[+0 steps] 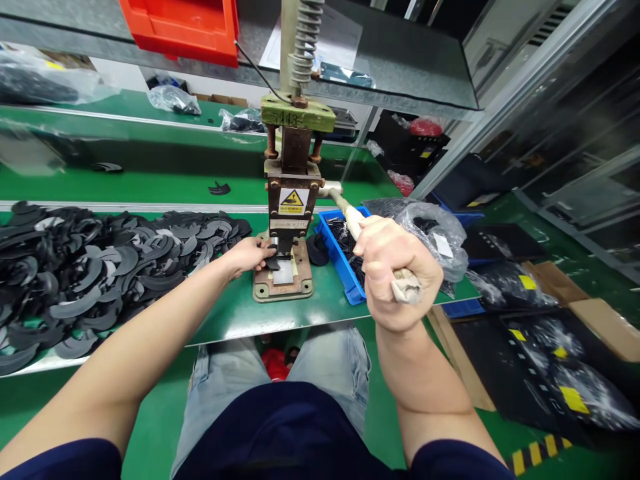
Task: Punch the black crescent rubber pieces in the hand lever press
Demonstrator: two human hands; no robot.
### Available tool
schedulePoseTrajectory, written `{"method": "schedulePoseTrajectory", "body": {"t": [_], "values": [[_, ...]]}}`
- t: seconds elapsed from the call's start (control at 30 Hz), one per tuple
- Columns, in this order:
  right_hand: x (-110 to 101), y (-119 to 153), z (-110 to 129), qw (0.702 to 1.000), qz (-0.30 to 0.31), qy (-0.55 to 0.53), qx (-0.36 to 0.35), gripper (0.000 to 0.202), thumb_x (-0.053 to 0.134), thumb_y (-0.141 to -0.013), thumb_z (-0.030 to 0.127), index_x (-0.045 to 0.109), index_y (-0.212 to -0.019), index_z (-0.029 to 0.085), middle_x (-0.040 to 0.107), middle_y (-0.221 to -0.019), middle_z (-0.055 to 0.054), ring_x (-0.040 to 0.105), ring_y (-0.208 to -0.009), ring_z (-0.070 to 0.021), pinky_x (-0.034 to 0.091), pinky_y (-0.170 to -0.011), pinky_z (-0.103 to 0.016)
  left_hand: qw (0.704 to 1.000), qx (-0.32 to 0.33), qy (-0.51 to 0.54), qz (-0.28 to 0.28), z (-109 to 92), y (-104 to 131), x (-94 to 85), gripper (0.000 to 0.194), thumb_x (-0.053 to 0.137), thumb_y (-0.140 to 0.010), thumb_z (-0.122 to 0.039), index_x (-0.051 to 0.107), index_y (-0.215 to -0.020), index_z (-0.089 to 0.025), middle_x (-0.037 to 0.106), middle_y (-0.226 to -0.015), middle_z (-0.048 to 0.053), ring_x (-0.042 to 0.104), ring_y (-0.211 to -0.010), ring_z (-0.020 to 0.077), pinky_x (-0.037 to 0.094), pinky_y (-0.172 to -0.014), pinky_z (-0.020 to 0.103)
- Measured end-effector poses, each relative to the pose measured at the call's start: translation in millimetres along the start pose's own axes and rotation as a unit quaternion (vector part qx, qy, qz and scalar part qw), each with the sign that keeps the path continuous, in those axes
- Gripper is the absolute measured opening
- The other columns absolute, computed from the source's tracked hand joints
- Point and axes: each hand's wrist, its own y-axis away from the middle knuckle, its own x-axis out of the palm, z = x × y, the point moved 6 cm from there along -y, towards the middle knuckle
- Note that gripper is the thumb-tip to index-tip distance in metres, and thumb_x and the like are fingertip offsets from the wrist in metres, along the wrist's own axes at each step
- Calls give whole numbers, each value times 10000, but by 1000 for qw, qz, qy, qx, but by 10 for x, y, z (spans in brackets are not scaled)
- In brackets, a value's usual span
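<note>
A hand-lever press [294,207] with a warning sticker stands on the green workbench. My right hand [397,273] is wrapped around its lever [347,212], whose cloth- or tape-wrapped end pokes out of my fist. At the press base [284,291], my left hand [251,256] pinches a black curved plastic piece [271,259] under the ram, beside a pale metal plate [283,272]. Whether the ram touches the piece I cannot tell. A large heap of similar black curved pieces [115,273] covers the bench to the left.
A blue bin [345,260] with small black parts sits right of the press, alongside bagged parts [435,233]. Overhead, a red bin [183,27] rests on a shelf [400,73]. Cartons [605,327] and more bagged parts [585,387] lie at the lower right.
</note>
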Motion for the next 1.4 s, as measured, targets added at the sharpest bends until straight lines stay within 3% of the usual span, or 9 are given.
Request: {"method": "schedulePoseTrajectory", "body": {"t": [0.27,0.63,0.97,1.23,1.4], "values": [[-9,267,-36,999,21,32,-3,238,688,-852,200,535,-677,249,549,-662,41,617,-714,-156,567,-982,-517,1000,0,-4,-13,-95,31,95,318,843,-826,-269,529,-811,-220,568,-504,-35,534,-396,127,407,-455,227],[-19,491,-94,996,59,59,-24,198,703,-819,185,553,-712,258,567,-665,48,656,-749,-176,563,-1009,-548,1000,10,-20,-13,-107,-4,108,284,801,-840,-214,521,-787,-224,562,-484,-30,538,-371,134,402,-407,210],[-41,375,-59,995,82,54,-16,223,698,-853,218,542,-698,255,562,-663,43,641,-734,-164,558,-1011,-550,999,35,-9,-9,-111,-53,78,253,842,-789,-203,590,-777,-210,574,-477,-16,540,-374,136,396,-391,200],[-23,516,-108,997,45,63,-28,215,669,-885,263,547,-708,261,560,-646,41,651,-729,-171,568,-985,-557,1000,20,-1,10,-32,-96,61,287,823,-822,-228,537,-794,-222,566,-486,-29,543,-366,135,429,-400,210],[-5,683,-176,996,37,70,-31,182,673,-850,224,557,-711,249,586,-669,38,670,-748,-176,560,-988,-575,998,-8,46,46,32,-85,67,391,905,-752,-301,525,-795,-219,647,-556,29,626,-441,166,526,-472,252]]}}
